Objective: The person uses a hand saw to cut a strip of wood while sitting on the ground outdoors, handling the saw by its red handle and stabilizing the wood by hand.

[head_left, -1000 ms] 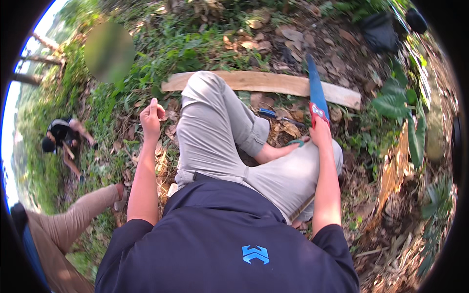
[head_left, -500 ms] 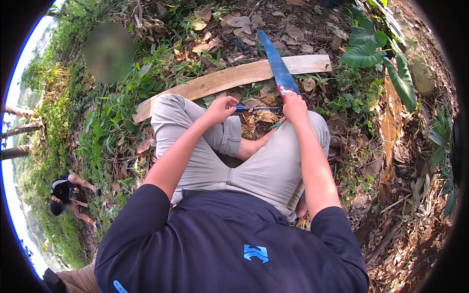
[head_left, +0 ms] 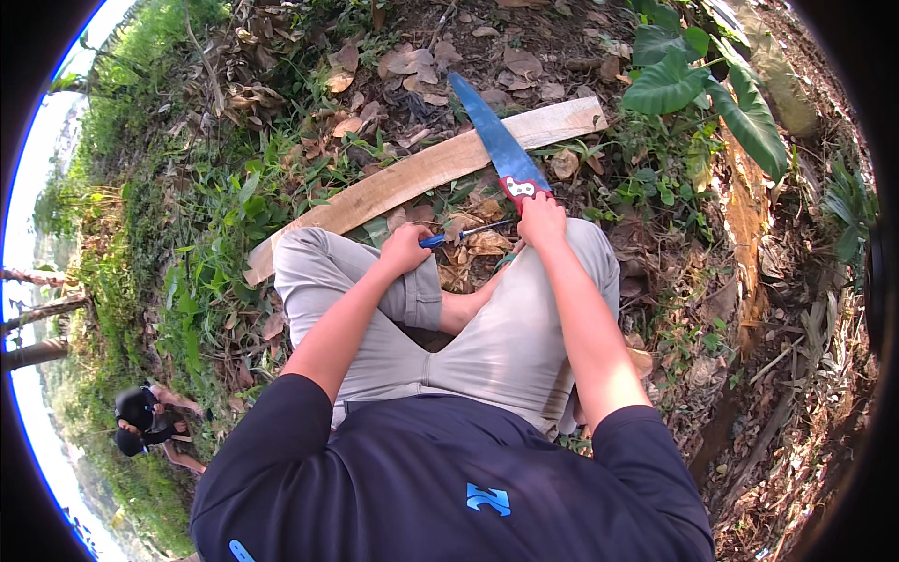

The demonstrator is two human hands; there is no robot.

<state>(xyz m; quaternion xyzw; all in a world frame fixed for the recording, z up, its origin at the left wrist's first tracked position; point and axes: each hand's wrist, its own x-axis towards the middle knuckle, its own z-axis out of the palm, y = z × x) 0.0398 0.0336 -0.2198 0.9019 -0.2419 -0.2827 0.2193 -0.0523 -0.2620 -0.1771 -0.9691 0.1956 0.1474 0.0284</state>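
Note:
My left hand (head_left: 405,250) is closed round the blue handle of a screwdriver (head_left: 434,241). Its thin metal shaft points right, toward the saw's handle, and the tip is hard to make out near my right hand. The handsaw (head_left: 494,136) has a long blue blade and a red handle with a white plate. My right hand (head_left: 542,221) grips that handle above my right knee. The blade reaches away from me, crossing over a long wooden plank (head_left: 393,184) on the ground; whether it touches the wood I cannot tell.
Dry leaves (head_left: 409,64) and low green plants (head_left: 253,192) cover the ground. Broad-leaved stems (head_left: 670,86) grow at the far right, beside a split trunk (head_left: 743,225). My crossed legs (head_left: 506,323) lie under my arms. Another person (head_left: 140,412) is off to the left.
The screwdriver has tilted, its shaft end now pointing up and away, and my left hand sits lower. The saw's handle shows more of its face. The whole view has shifted slightly.

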